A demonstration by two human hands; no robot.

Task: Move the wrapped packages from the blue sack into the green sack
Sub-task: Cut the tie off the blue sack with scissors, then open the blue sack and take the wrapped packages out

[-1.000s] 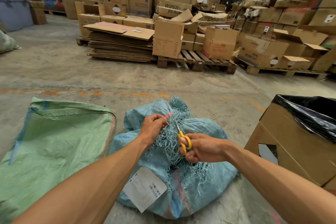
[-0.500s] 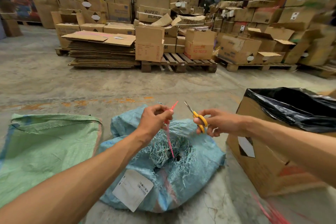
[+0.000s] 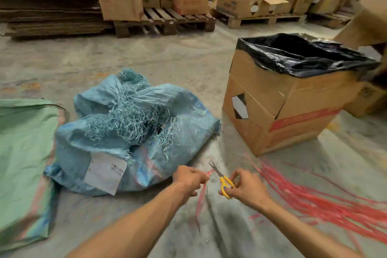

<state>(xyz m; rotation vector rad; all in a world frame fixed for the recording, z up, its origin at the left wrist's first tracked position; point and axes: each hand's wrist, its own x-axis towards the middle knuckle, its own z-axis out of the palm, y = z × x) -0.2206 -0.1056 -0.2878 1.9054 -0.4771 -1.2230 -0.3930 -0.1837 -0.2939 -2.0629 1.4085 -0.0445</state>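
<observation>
Warehouse concrete floor. Blue sack (image 3: 134, 132) lies bulging, its top frayed into loose threads, white label on its near side, beside the flat green sack (image 3: 23, 153). Your left hand (image 3: 189, 178), pinching a red string (image 3: 201, 195), and right hand (image 3: 245, 188), gripping yellow scissors (image 3: 225, 182), hover just right of it.

The concrete floor (image 3: 167, 58) in front of me is grey and stained. At ten o'clock the blue sack (image 3: 129, 132) lies slumped on it, frayed mouth up, white label toward me. Just beside it at nine o'clock the green sack (image 3: 23, 153) lies flat. At two o'clock stands a cardboard box (image 3: 282, 111) lined with black plastic. At four o'clock loose red strings (image 3: 314, 201) sprawl. Wooden pallets (image 3: 165, 21) sit at twelve o'clock.
</observation>
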